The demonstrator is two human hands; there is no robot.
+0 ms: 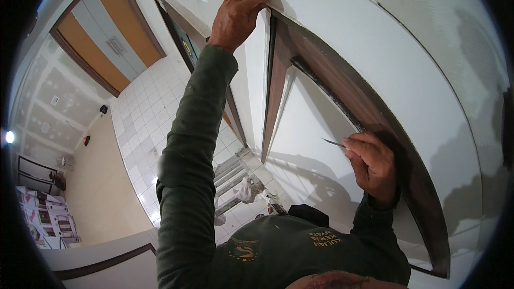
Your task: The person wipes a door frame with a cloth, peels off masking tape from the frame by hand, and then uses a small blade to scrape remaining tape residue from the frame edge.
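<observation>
High on the white wall [342,5], my left hand [241,13] rests at the top corner of a brown wood-look frame [337,83], its fingers bent in a pinch; what they hold, if anything, is too small to make out. Lower right, my right hand [369,163] grips a thin, pointed metal blade or tool [333,142] beside the frame's dark inner edge. A white panel [300,123] fills the space inside the frame, with shadows falling across it.
An aluminium ladder [227,184] with white cloths [246,190] stands below on white floor tiles [144,134]. Orange-and-grey double doors [110,32] are at upper left. Printed boxes [45,219] are stacked at lower left, near a beige floor [99,176].
</observation>
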